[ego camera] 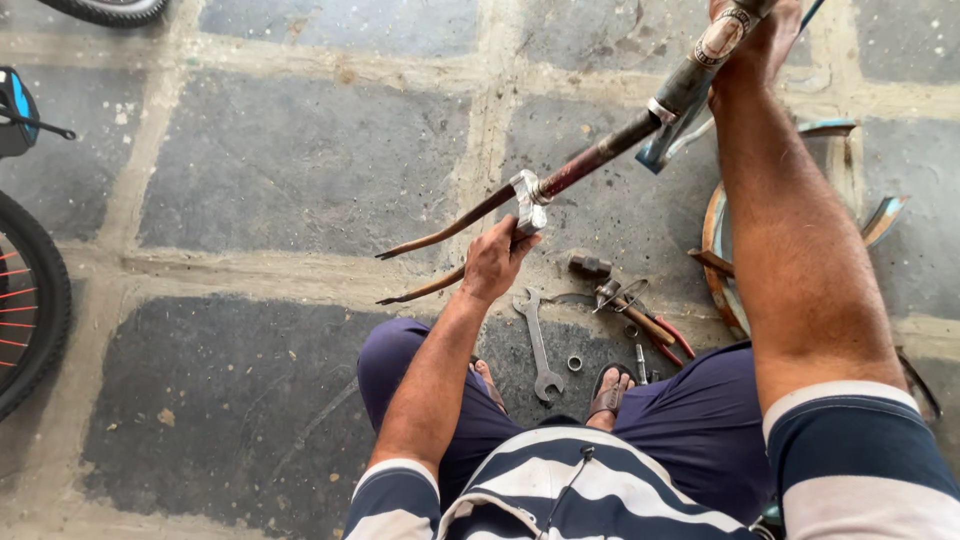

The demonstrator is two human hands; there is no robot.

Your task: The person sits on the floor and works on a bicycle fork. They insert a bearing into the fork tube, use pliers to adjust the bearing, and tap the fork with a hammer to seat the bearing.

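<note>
A rusty bicycle fork (pixel 590 160) with its steering tube slants from the upper right down to the middle, its two thin blades (pixel 440 232) pointing left. My left hand (pixel 495 262) grips the fork at its silver crown (pixel 527 203). My right hand (pixel 755 40) holds the upper end of the tube at the top edge, partly out of view. A double-ended spanner (pixel 538 345) lies on the stone floor just below my left hand.
Pliers with red handles, a hammer (pixel 615 285), and small nuts lie between my knees. A rusty mudguard (pixel 722 250) rests on the right. A bicycle tyre (pixel 30 310) stands at the left edge, another tyre at the top left.
</note>
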